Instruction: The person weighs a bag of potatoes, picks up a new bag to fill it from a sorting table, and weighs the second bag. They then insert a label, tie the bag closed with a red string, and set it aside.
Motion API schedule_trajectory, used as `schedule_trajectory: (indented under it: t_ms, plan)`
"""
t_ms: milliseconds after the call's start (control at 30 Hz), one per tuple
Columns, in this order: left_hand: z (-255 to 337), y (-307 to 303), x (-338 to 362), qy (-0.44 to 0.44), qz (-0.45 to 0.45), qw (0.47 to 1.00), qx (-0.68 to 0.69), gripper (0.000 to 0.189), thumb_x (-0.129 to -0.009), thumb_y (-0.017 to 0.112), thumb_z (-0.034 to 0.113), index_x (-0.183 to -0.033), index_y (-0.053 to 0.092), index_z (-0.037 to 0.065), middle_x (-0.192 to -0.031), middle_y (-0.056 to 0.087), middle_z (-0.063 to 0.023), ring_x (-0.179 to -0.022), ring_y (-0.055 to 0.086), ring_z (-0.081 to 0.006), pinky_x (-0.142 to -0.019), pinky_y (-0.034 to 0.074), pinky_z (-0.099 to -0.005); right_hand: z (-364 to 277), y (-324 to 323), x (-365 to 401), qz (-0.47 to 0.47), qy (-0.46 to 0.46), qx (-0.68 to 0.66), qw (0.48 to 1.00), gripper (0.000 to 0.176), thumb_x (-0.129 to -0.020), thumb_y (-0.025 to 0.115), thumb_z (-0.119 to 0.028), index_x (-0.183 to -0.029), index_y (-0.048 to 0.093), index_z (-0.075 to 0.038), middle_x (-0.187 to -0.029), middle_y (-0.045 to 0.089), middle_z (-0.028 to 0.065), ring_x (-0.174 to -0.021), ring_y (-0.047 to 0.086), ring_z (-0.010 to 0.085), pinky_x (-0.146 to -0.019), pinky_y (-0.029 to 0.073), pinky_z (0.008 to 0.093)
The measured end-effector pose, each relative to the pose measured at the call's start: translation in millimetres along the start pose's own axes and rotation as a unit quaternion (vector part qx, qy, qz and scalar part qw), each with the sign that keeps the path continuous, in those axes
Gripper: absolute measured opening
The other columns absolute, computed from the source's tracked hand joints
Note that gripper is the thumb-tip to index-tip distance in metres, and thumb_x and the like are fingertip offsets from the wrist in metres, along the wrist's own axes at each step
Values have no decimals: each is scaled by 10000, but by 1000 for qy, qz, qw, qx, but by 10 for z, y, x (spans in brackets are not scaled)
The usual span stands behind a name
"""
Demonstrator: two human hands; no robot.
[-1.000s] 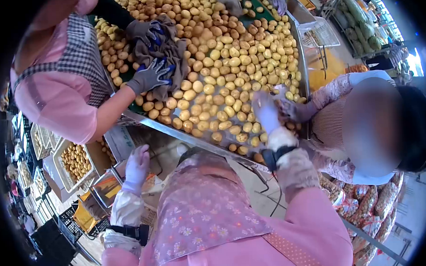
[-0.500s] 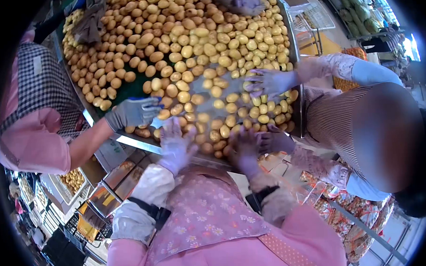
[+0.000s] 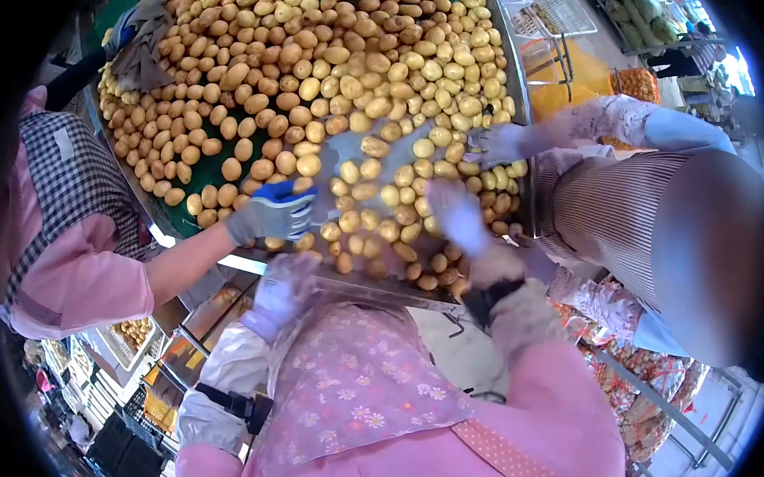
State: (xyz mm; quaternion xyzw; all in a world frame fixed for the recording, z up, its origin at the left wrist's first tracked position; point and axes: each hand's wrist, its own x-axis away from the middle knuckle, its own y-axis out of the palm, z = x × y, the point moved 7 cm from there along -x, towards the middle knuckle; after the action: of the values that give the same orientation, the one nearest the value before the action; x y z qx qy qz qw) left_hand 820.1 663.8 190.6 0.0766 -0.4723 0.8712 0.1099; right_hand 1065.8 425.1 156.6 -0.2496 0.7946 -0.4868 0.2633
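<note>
Many small potatoes cover a metal-edged sorting table. My right hand, in a pale glove, reaches over the potatoes near the front right. It is blurred, but its fingers look stretched out, with no potato visible in them. My left hand, also gloved, is at the table's front edge, left of my body. Motion smears its fingers, so I cannot see whether it holds anything. A few potatoes lie just beyond the edge between my hands.
On the left, a co-worker's grey-and-blue gloved hand reaches over the potatoes. A right-side co-worker's gloved hand rests on the table. A grey cloth lies far left. Filled mesh bags stand below right, and a white crate behind.
My left hand has drawn back to the left and toward the edge. My right hand has moved forward and right over the potatoes. The left co-worker's hand has moved right.
</note>
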Motion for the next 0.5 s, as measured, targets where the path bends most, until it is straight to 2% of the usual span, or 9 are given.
schedule_trajectory:
  t_ms: [67,100,167,233,267,300,367,467,500]
  plan:
    - [-265,-157,87,-85,75,994,-5,345,-945,533,239,-1223,595,44,-1246,623,-161,-1135,579,-348,-996,425,-480,-41,-373,-1088,69,-33,25,997,303,-976,524,-347,-916,648,-77,-879,641,178,-799,647,339,-676,514,468]
    - [-265,-229,75,-90,73,993,-8,345,-945,533,239,-1223,595,44,-1246,623,-161,-1135,579,-348,-996,425,-480,504,68,-1500,1,109,-128,986,348,-956,536,-394,-1048,660,-82,-1060,644,205,-1002,630,377,-860,507,476]
    - [-368,-366,68,-179,100,973,103,359,-928,565,213,-1240,583,36,-1197,641,-161,-1080,600,-370,-957,451,-470,206,-164,-1951,226,64,-45,971,435,-929,553,-468,-1135,656,-98,-1270,591,179,-1231,527,364,-1028,420,500]
    - [-395,-400,-38,-177,113,973,95,401,-911,588,198,-1277,554,37,-1150,657,-160,-1057,605,-383,-924,472,-460,-238,237,-1888,97,151,133,975,495,-901,559,-525,-1182,648,-127,-1394,513,143,-1375,381,356,-1123,290,547]
    - [-376,-447,-112,-168,138,972,84,417,-906,590,198,-1290,541,44,-1154,651,-169,-1059,603,-386,-929,469,-461,-484,227,-1782,-17,110,42,993,522,-892,552,-547,-1257,619,-181,-1439,459,144,-1416,311,372,-1123,211,641]
    - [-369,-475,-157,-161,162,971,76,433,-901,593,199,-1303,528,52,-1157,645,-177,-1061,602,-389,-933,465,-462,-598,758,-1712,-215,-29,266,939,529,-876,561,-560,-1297,597,-241,-1449,450,106,-1415,281,420,-1102,139,717]
    - [-524,-340,-274,-183,153,967,91,490,-889,593,218,-1351,501,83,-1257,593,-191,-1133,568,-383,-969,447,-476,-684,544,-914,-76,-88,125,985,520,-851,604,-538,-1309,593,-292,-1472,449,6,-1374,325,430,-1009,183,790]
    - [-501,-225,-492,-162,159,973,-37,577,-868,596,297,-1420,477,179,-1437,441,-208,-1313,416,-425,-1073,360,-516,-620,196,-84,16,72,107,992,625,-816,682,-463,-1365,541,-199,-1485,410,146,-1341,344,448,-1064,277,624]
    - [-277,-6,-562,-122,126,983,-44,567,-857,618,343,-1396,510,203,-1456,409,-228,-1323,383,-480,-1100,321,-541,-905,163,341,-143,59,87,984,618,-836,670,-419,-1370,529,-142,-1485,411,149,-1331,361,458,-1082,291,599]
